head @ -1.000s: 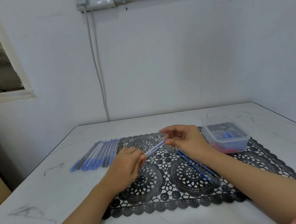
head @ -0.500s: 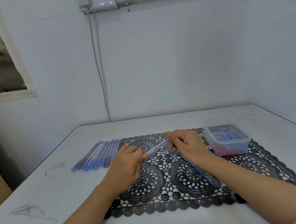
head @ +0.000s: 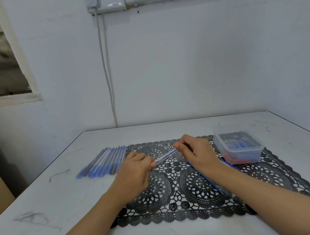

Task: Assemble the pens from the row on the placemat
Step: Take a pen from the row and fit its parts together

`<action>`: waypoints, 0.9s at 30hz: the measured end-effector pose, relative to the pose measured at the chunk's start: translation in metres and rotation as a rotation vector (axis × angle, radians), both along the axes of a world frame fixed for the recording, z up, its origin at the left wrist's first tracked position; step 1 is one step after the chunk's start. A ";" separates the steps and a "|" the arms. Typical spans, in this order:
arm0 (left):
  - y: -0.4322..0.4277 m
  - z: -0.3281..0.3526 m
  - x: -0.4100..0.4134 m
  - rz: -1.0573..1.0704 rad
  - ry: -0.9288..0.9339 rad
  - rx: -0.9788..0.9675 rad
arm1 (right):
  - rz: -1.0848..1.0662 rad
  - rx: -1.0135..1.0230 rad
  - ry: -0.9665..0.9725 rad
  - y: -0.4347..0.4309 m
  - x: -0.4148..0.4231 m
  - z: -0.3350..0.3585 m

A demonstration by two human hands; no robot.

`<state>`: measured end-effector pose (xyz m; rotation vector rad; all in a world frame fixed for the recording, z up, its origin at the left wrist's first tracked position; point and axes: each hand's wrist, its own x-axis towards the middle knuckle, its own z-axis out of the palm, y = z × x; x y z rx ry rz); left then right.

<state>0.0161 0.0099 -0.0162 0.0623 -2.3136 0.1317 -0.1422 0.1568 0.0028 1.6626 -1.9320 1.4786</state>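
Head view looks down on a white tabletop surface (head: 64,213) with a black lace-pattern placemat (head: 179,206) spread across it. Both hands are raised over the far part of the mat, sharing one slim translucent blue pen (head: 165,156). The left hand (head: 136,169) has its fingers curled and pinches the pen's lower end. The right hand (head: 198,153) pinches the upper end between thumb and fingertips. Whether a tip or cap is being pressed on there is hidden by the fingers.

A few thin blue pen pieces (head: 207,179) lie on the placemat directly below the right wrist and forearm. A group of blue and clear pens (head: 103,163) lies side by side on the surface just off the mat's left edge. A clear plastic tub (head: 239,146) with blue and red parts inside sits on the mat's far right corner.

The likely step is joining parts at the right-hand end. The pen is slender and held only by its ends, so a push slightly off its axis could jam the piece crooked or flex the barrel. A slack pinch could drop it, and a small part could lodge in the mat's openwork. Lowering the right forearm could sweep the blue pieces beneath it out of line.
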 end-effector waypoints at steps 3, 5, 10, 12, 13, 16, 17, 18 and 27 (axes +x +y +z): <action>0.001 0.001 0.001 -0.012 -0.007 -0.007 | -0.026 0.025 0.023 -0.001 0.000 -0.001; 0.001 0.002 0.001 -0.010 -0.007 -0.012 | -0.025 0.054 -0.012 -0.001 0.000 0.001; -0.002 0.001 -0.002 0.014 -0.015 0.002 | 0.052 0.076 -0.322 0.001 0.003 0.007; -0.001 0.002 0.000 0.021 -0.047 0.012 | 0.048 0.074 -0.367 0.001 0.001 0.007; -0.001 0.003 0.001 0.017 -0.057 0.027 | 0.052 0.073 -0.387 0.001 0.001 0.007; 0.010 0.009 0.006 -0.025 -0.091 0.178 | 0.116 0.046 -0.478 0.001 0.001 0.008; 0.012 0.009 0.006 -0.047 -0.104 0.276 | 0.140 0.032 -0.503 0.002 0.001 0.008; 0.013 0.009 0.006 -0.071 -0.131 0.397 | 0.161 0.019 -0.525 0.002 0.001 0.008; 0.010 0.013 0.005 -0.261 -0.324 1.226 | 0.264 0.006 -0.602 0.001 0.003 0.005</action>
